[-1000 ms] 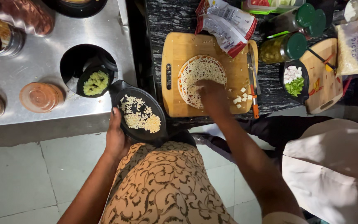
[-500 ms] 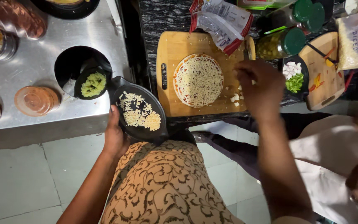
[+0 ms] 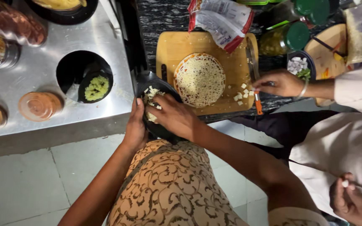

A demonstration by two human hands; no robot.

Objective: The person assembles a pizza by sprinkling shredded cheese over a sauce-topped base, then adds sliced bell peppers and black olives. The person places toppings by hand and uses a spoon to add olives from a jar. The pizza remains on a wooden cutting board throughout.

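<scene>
A shallow black oval bowl (image 3: 158,125) of grated white cheese is gripped at its rim by the left hand (image 3: 135,127), just off the wooden cutting board (image 3: 177,50); the right hand (image 3: 173,115), fingers curled, is dipped into the cheese. A co-worker's hand (image 3: 279,83) rests beside an orange-handled knife (image 3: 254,75).

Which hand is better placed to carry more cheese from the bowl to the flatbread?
Right. The right hand is already in the black bowl, beside the flatbread; the left hand is holding the bowl's rim.
</scene>
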